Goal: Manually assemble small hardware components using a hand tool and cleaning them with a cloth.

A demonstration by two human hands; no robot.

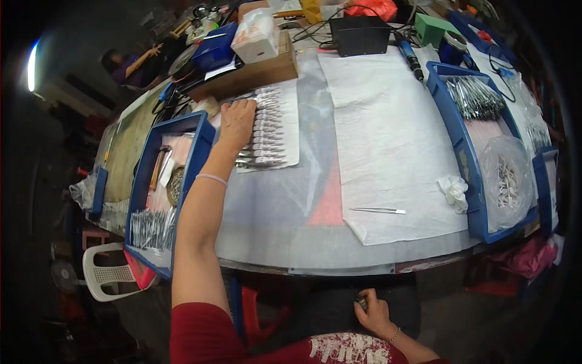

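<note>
My left hand [238, 123] reaches forward to the left edge of a row of slim metal pieces [268, 130] laid side by side on a white sheet [292, 124]. Its fingers are curled together near the far end of the row, and their tips are hidden, so what they hold cannot be made out. Low over my lap, my right hand [377, 316] is closed around a small, dark metallic object [362, 301] that shows only partly at the fingertips. A pair of tweezers [379, 210] lies apart from both hands on a white cloth [388, 139].
Blue trays with metal pieces flank the work area, one left [203, 127] and one right [464, 161]. The right one also holds a clear plastic bag [506, 182]. Crumpled tissue [453, 193] sits beside it. Behind are a wooden box [267, 73], a black box [361, 35] and a blue-black handheld tool [410, 57].
</note>
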